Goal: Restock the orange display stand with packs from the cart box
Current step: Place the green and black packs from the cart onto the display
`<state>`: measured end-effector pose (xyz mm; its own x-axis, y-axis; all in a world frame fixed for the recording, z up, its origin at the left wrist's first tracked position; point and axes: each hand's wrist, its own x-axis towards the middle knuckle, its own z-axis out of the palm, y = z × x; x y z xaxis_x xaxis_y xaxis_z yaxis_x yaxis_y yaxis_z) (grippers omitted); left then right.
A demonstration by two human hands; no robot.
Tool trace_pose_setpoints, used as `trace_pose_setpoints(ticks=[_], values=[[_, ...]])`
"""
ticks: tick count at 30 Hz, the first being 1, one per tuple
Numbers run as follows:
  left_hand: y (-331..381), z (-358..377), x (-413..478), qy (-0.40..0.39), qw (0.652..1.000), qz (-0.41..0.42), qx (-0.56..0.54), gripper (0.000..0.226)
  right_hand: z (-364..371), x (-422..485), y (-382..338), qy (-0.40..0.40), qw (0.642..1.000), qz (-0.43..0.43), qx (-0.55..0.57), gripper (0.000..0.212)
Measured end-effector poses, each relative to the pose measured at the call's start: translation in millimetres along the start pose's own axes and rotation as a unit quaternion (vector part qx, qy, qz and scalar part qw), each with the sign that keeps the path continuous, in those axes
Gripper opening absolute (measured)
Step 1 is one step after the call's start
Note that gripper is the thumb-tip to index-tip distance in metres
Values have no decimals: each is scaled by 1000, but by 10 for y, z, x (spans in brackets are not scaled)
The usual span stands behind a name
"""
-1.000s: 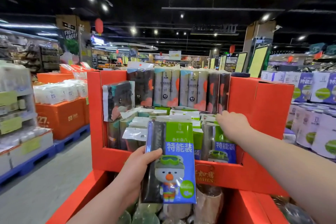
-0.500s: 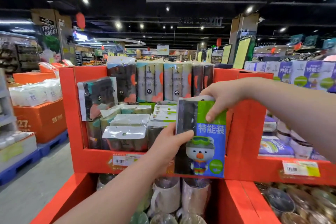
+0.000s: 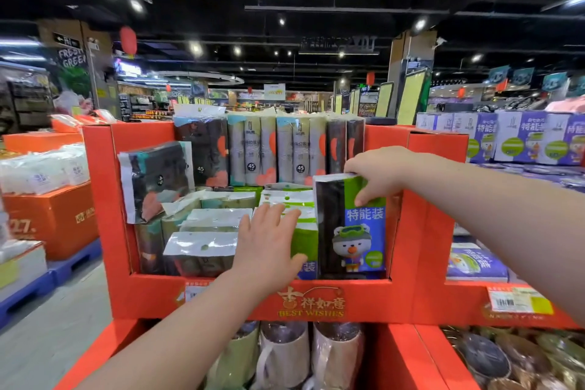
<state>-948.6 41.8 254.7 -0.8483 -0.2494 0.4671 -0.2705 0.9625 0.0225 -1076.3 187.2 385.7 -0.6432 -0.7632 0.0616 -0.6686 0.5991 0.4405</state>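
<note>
Blue-and-green pack [image 3: 357,228]: stands upright at the right end of the upper tier, long axis vertical, printed face toward the aisle, its base down behind the front lip.
Pack's neighbours: right edge close against the stand's inner right wall; left edge beside another green pack [image 3: 305,245] of the same kind, partly hidden.
Right hand [image 3: 378,174]: nearer of the two; it comes in from the right and pinches the pack's top edge, fingers draped over the front face.
Left hand [image 3: 269,241]: open and flat, holding nothing, palm toward the packs just left of the new one; I cannot tell whether it actually presses on them.
Relation that counts: the pack lies ahead and slightly right of the person, top edge uppermost, so any last push goes straight down and back from the right hand.
Orange display stand [image 3: 221,298]: upper tier nearly full, with taller roll packs [image 3: 278,152] upright along the back.
Lower tier: wrapped mugs [image 3: 283,355] below the front lip.
Cart box: not visible from here.
Likely step: seating this pack, then letting go.
</note>
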Motion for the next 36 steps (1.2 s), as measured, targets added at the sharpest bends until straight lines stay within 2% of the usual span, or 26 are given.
trace_pose_setpoints(ticks=[2, 4, 7, 9, 12, 20, 26, 30, 36], values=[[-52, 63, 11, -37, 999, 9, 30, 72, 40, 31, -40, -33, 999, 1, -33, 59], [-71, 98, 9, -37, 998, 21, 53, 72, 127, 62, -109, -55, 997, 1, -46, 69], [-86, 117, 18, -19, 998, 25, 53, 67, 248, 125, -132, -43, 999, -3, 8, 85], [-92, 126, 28, -16, 998, 29, 52, 66, 331, 133, -150, -13, 1000, 7, 27, 81], [-97, 137, 36, -12, 998, 29, 53, 67, 428, 125, -215, 30, 999, 40, -7, 81], [-105, 143, 64, -22, 998, 35, 55, 70, 503, 236, -289, 62, 994, 78, -44, 80], [-105, 129, 76, -32, 998, 36, 39, 69, 821, 238, -356, -47, 997, 35, -50, 92], [-114, 117, 85, -39, 998, 46, 35, 66, 652, 295, -264, -100, 995, 19, 1, 90], [-141, 81, 112, -64, 996, 54, 30, 71, 461, 277, -222, -100, 995, 25, 8, 87]])
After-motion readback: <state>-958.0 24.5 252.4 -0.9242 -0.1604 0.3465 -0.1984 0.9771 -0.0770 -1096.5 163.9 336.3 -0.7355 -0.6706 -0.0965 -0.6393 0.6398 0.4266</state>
